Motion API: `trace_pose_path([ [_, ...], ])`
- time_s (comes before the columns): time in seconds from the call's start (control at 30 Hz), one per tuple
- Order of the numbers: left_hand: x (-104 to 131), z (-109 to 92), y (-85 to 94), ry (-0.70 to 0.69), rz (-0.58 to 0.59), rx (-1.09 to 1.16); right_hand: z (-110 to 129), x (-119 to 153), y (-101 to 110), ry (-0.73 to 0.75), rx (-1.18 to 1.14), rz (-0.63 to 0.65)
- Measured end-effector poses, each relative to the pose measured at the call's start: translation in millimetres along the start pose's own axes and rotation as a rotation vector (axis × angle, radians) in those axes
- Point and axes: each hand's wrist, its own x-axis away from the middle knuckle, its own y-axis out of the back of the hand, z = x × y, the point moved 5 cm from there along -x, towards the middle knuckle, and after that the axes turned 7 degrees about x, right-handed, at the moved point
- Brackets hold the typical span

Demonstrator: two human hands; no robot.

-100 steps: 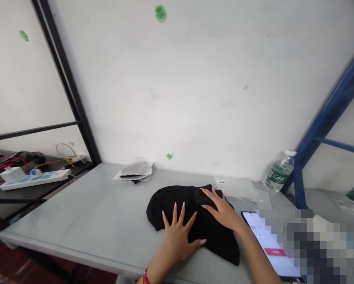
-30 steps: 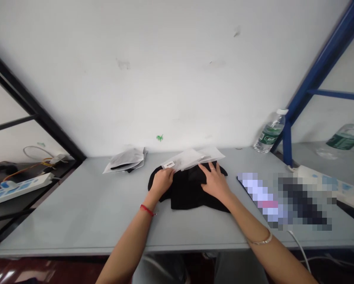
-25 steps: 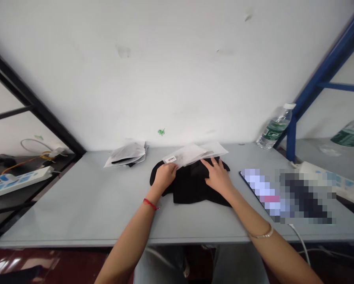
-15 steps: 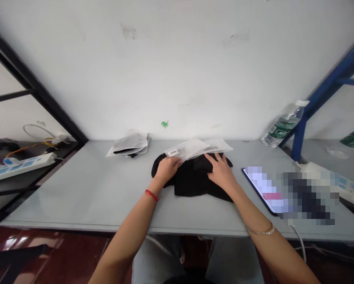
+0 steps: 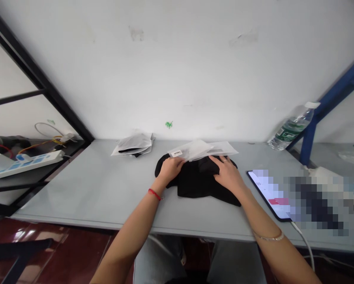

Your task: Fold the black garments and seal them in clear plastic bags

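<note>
A black cloth garment [image 5: 194,183] lies spread on the grey table in front of me, its exact kind unclear. Across its far edge rest translucent plastic bags [image 5: 199,149], one bearing a barcode label [image 5: 176,153]. My left hand [image 5: 171,169], with a red string bracelet at the wrist, is closed at the garment's upper left part, just below the label, its fingertips pinching the cloth. On the garment's right side lies my right hand [image 5: 229,173], fingers spread over the fabric beside a raised black fold [image 5: 208,165].
More translucent bags with black contents [image 5: 133,145] lie at the back left. To the right are a lit phone [image 5: 270,197] on a white cable and a blurred-out patch. A water bottle [image 5: 293,128] leans against the blue frame [image 5: 308,134]. A power strip [image 5: 31,163] sits on the left shelf.
The whole view has shifted slightly, so things appear a bit farther right. Near my right thumb, the black fold stands out more. Both hands remain on the garment.
</note>
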Motion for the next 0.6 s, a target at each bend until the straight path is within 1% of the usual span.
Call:
trace_pose_path([
  [0.17,0,3,0.9,-0.001,0.031,0.007,-6,1,6,0.059,-0.019,-0.055],
  [0.23,0,4,1.0,0.023,0.047,0.002,-10,1,10,0.1,-0.035,-0.056],
  [0.33,1,5,0.1,0.065,0.024,-0.057,-18,3,17,0.172,-0.116,-0.035],
  [0.43,1,6,-3.2,0.096,-0.008,-0.13,-30,6,30,0.257,-0.313,-0.03],
  [0.53,1,7,-5.4,0.118,-0.037,-0.163,-45,12,46,0.329,-0.585,-0.047],
  [0.6,0,6,-5.3,0.112,-0.059,-0.163,-56,16,50,0.351,-0.772,-0.036],
])
